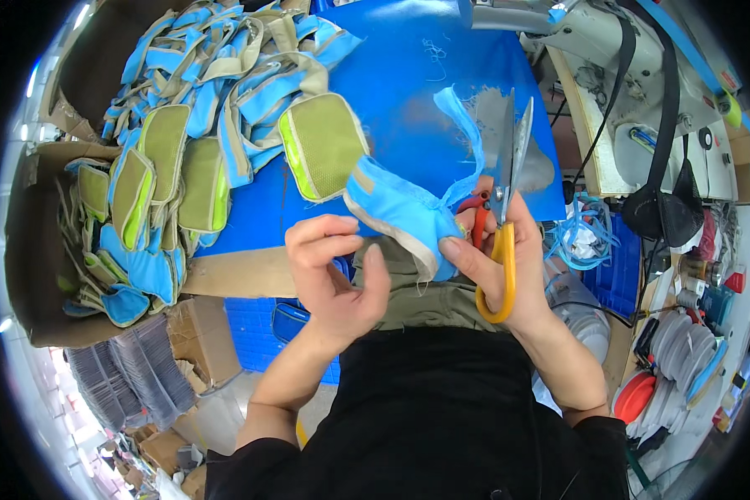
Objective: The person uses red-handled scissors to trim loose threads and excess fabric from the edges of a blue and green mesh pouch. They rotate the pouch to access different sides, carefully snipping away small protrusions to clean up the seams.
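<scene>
In my right hand (pixel 506 269) are open-bladed scissors (pixel 503 206) with a yellow handle loop and a red one, blades pointing away from me. The thumb of that hand also pinches a blue fabric piece (pixel 400 203) with beige edging. A thin blue strip (pixel 472 140) trails from the fabric over the blue table surface. My left hand (pixel 340 269) is just left of the fabric, fingers apart and curled, holding nothing visible. Beyond it lies a green mesh pouch panel (pixel 325 147) with pale binding, next to the blue fabric.
A heap of blue and beige straps (pixel 225 69) covers the table's far left. A cardboard box (pixel 44 250) with green and blue pouches stands at the left. A sewing machine (pixel 650 69) is at the upper right, and a blue bin (pixel 615 269) sits below it.
</scene>
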A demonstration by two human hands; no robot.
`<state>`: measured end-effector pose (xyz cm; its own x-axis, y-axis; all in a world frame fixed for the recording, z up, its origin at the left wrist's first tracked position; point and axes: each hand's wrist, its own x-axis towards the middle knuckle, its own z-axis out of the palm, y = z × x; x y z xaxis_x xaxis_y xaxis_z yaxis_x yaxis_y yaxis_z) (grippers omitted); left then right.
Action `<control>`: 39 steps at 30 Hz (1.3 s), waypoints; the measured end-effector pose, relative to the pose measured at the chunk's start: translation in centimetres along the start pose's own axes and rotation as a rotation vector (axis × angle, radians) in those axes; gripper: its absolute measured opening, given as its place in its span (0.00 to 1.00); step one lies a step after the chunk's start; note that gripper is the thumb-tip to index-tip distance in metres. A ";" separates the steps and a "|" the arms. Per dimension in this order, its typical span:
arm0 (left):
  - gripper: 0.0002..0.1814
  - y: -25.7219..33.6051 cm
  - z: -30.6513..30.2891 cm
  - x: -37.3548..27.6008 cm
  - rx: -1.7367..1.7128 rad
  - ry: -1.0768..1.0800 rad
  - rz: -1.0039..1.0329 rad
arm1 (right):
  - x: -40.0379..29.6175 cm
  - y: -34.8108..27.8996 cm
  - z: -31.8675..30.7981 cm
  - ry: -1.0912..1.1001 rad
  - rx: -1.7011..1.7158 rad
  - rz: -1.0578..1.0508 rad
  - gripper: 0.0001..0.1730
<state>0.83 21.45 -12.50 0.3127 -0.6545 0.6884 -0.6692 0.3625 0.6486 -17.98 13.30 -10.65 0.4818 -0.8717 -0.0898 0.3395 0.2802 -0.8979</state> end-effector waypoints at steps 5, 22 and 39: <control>0.16 1.3 0.0 -0.6 -0.583 -0.232 -0.567 | -0.5 0.7 0.4 0.024 0.010 -0.059 0.32; 0.14 1.7 1.3 3.8 -1.016 -0.173 -1.006 | 1.2 0.0 -0.6 -0.028 -0.092 -0.023 0.31; 0.15 -0.2 1.6 6.0 -0.973 -0.350 -1.001 | 4.1 0.5 -1.7 0.071 -0.213 -0.167 0.31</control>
<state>1.78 16.42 -9.02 0.0928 -0.9751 -0.2014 0.4906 -0.1312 0.8615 -17.21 9.21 -12.22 0.3734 -0.9266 0.0439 0.2280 0.0458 -0.9726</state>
